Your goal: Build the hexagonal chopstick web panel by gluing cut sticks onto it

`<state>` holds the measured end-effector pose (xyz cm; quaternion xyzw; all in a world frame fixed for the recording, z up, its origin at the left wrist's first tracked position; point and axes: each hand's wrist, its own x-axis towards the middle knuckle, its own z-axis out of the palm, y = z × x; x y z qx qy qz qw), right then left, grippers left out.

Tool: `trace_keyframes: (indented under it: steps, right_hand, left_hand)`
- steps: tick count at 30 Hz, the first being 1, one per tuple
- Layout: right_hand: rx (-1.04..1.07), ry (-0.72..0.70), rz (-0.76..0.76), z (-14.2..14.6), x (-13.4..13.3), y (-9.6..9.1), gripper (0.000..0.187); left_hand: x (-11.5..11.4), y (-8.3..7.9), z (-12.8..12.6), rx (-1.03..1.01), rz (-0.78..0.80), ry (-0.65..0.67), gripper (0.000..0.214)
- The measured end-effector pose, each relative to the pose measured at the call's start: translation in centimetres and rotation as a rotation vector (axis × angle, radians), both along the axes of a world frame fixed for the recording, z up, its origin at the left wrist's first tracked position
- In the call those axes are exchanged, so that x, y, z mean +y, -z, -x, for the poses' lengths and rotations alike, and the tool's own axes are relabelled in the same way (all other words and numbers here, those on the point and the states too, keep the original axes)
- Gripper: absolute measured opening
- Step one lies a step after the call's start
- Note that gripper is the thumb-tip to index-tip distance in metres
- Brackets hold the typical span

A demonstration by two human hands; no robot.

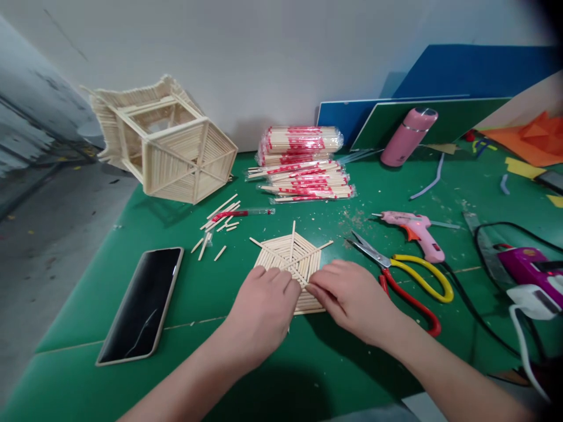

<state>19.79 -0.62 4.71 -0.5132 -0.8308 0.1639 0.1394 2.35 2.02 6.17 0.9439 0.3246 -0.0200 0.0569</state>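
Observation:
A flat hexagon panel of glued wooden sticks (288, 255) lies on the green table (197, 293), with three longer sticks crossed over it. My left hand (264, 302) rests on its near left part with fingers curled down on the sticks. My right hand (347, 293) lies on its near right edge, fingertips pinched on a stick at the panel's rim. The near part of the panel is hidden under both hands.
A hexagonal stick house (167, 143) lies tipped at the back left. Wrapped chopstick bundles (303, 164), loose cut sticks (220, 225), a phone (143, 302), scissors (404, 278), a pink glue gun (416, 228), a pink bottle (409, 136) and a purple tool (530, 269) with cables surround the work.

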Motion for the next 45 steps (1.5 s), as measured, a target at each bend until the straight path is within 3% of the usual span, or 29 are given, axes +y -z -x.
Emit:
trace_keyframes:
  steps: [7, 21, 27, 35, 39, 42, 45]
  right_hand:
    - [0.036, 0.101, -0.034, 0.7, 0.4, -0.9, 0.031]
    - [0.249, 0.092, 0.121, -0.9, 0.3, -1.6, 0.018]
    - [0.377, 0.164, 0.164, -2.4, -0.8, -1.2, 0.017]
    - [0.507, 0.241, 0.154, -2.1, -1.6, -0.8, 0.016]
    - [0.626, 0.346, 0.106, -0.8, -1.9, -0.2, 0.016]
    - [0.741, 0.384, 0.103, 0.5, -2.2, 0.1, 0.015]
    - [0.785, 0.388, 0.101, 1.5, -2.4, 0.3, 0.014]
  left_hand:
    - [0.5, 0.1, 0.0, -0.184, -0.145, -0.013, 0.022]
    - [0.7, -0.3, 0.0, -0.136, -0.080, 0.004, 0.026]
    - [-0.4, 0.2, -0.5, -0.442, 0.266, -0.161, 0.025]
    - [-1.2, 1.5, -1.3, -0.873, 0.649, -0.541, 0.018]
    - [-1.8, 2.1, -1.9, -1.154, 0.956, -0.789, 0.016]
    - [-2.4, 2.5, -2.7, -1.285, 1.118, -0.798, 0.018]
    - [-2.9, 3.1, -3.3, -1.427, 1.119, -0.840, 0.020]
